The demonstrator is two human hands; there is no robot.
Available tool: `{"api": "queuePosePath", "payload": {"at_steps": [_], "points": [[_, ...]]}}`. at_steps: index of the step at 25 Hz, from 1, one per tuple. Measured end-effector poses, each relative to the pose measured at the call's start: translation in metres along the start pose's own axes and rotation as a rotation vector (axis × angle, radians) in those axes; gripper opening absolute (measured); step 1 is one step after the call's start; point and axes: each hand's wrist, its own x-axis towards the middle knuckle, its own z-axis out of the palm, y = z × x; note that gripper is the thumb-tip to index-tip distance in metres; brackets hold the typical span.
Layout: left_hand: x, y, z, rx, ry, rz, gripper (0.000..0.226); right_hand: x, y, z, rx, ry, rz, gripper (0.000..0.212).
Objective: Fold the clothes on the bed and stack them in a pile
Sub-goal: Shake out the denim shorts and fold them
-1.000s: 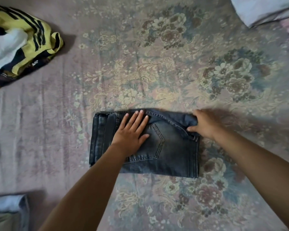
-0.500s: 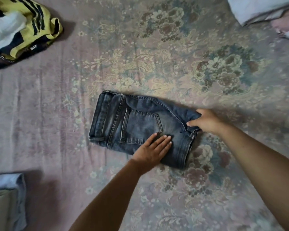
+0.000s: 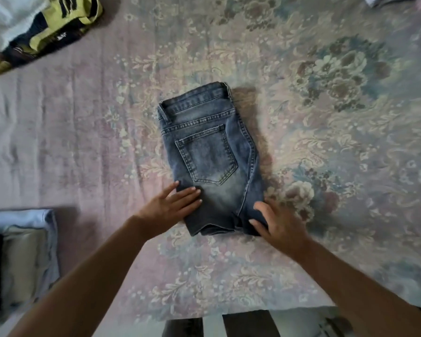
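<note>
A folded pair of blue jeans lies in the middle of the floral bedspread, back pocket up and waistband at the far end. My left hand lies flat on the near left corner, fingers straight. My right hand rests over the near right corner, with thumb and a fingertip on top of the denim. A stack of folded clothes, light blue and beige with something black, sits at the near left.
A crumpled yellow and black striped garment and a white cloth lie at the far left. A white item shows at the far right corner. The bed's near edge runs just below my arms.
The jeans have turned about a quarter turn, so the waistband now points away from me. My left hand slid from the pocket to the near left corner. My right hand came round with its corner.
</note>
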Motion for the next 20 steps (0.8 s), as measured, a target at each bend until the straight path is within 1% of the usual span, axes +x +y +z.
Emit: {"api": "queuePosePath", "payload": {"at_steps": [2, 4, 5, 6, 7, 8, 9, 10, 11, 12, 13, 14, 15, 16, 17, 18, 20], "points": [[0.004, 0.011, 0.007, -0.048, -0.030, -0.068, 0.062, 0.004, 0.032, -0.011, -0.177, -0.118, -0.298, 0.048], [0.011, 0.016, 0.004, -0.130, -0.025, -0.145, 0.071, 0.013, 0.058, -0.023, -0.379, -0.259, -0.500, 0.055], [0.013, 0.016, 0.004, -0.163, 0.005, -0.166, 0.071, 0.020, 0.069, -0.026, -0.466, -0.320, -0.572, 0.057], [0.014, 0.016, 0.006, -0.193, 0.014, -0.179, 0.067, 0.030, 0.073, -0.028, -0.518, -0.357, -0.606, 0.065], [0.015, 0.017, 0.006, -0.222, 0.002, -0.192, 0.062, 0.040, 0.072, -0.025, -0.529, -0.360, -0.595, 0.076], [0.015, 0.019, 0.007, -0.250, 0.016, -0.210, 0.053, 0.048, 0.065, -0.022, -0.502, -0.335, -0.563, 0.078], [0.016, 0.021, 0.009, -0.308, 0.062, -0.243, 0.044, 0.054, 0.058, -0.016, -0.443, -0.269, -0.555, 0.071], [0.017, 0.022, 0.006, -0.432, 0.111, -0.312, 0.037, 0.059, 0.050, -0.013, -0.357, -0.217, -0.532, 0.062], [0.019, 0.024, -0.001, -0.614, 0.169, -0.425, 0.035, 0.061, 0.042, -0.008, -0.254, -0.155, -0.461, 0.053], [0.020, 0.025, -0.009, -0.822, 0.226, -0.586, 0.035, 0.060, 0.032, -0.006, -0.077, -0.143, -0.291, 0.044], [0.020, 0.028, -0.020, -1.018, 0.262, -0.756, 0.033, 0.060, 0.021, -0.006, 0.161, -0.151, -0.022, 0.036], [0.020, 0.032, -0.028, -1.143, 0.280, -0.889, 0.031, 0.061, 0.014, -0.006, 0.403, -0.175, 0.254, 0.029], [0.020, 0.037, -0.035, -1.210, 0.307, -0.958, 0.031, 0.062, 0.007, -0.007, 0.611, -0.169, 0.454, 0.024], [0.022, 0.043, -0.040, -1.268, 0.340, -0.991, 0.037, 0.065, 0.003, -0.008, 0.734, -0.123, 0.557, 0.020], [0.025, 0.049, -0.043, -1.322, 0.374, -1.016, 0.044, 0.068, 0.001, -0.009, 0.764, -0.075, 0.596, 0.014], [0.030, 0.053, -0.044, -1.338, 0.412, -1.091, 0.043, 0.072, 0.000, -0.009, 0.735, -0.035, 0.604, 0.010], [0.040, 0.056, -0.042, -1.353, 0.510, -1.321, 0.024, 0.077, -0.003, -0.004, 0.599, 0.032, 0.622, 0.022]]}}
